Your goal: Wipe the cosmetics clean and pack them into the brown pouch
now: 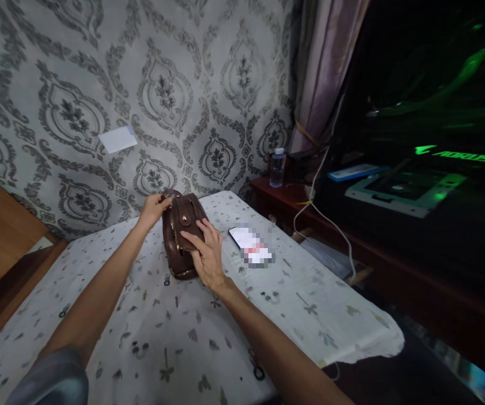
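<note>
A dark brown leather bag (189, 225) with gold zips and a flap with a round metal clasp lies on a white patterned cloth. At its upper left corner, near the top of the zip, my left hand (155, 210) is closed in a pinch; what lies between the fingertips is too small to make out. My right hand (207, 253) rests on the bag's lower right part, fingers apart across the flap. Just right of the bag, a phone (246, 243) with a lit, partly blurred screen lies on the cloth.
The patterned cloth (200, 343) covers the surface under the bag. On a red-brown table (263, 194) stands a clear bottle (277, 169). A white cable (324, 216) hangs at the right, beside a dark computer case (436, 112). Wooden furniture (1, 236) stands at the left.
</note>
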Motion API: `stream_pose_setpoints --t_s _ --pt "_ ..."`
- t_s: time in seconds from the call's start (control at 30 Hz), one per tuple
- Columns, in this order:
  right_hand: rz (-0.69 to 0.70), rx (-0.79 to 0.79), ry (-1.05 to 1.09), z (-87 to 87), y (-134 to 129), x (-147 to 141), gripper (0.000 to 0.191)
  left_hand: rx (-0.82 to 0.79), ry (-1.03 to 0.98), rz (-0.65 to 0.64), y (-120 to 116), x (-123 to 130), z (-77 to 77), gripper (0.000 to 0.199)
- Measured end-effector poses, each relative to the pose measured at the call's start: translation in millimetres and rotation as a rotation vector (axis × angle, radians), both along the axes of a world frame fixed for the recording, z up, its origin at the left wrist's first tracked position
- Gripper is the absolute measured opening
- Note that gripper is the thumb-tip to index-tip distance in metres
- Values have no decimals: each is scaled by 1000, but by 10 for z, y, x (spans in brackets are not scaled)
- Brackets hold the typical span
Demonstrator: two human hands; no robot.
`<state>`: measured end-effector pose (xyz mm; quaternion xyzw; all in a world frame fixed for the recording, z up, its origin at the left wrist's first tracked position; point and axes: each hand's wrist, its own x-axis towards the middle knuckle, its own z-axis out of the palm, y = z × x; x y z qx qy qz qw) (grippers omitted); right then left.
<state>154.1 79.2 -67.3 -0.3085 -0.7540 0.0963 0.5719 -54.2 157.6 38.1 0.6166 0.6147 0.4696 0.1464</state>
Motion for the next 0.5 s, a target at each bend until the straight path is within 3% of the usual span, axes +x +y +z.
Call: stream_pose_setpoints --t_s 0.3,0.5 --pt "2 9 -7 1 -3 8 42 -33 39 -38 -100 27 2 36" --pt "2 31 16 -3 -8 4 42 -36 159 -35 73 118 117 21"
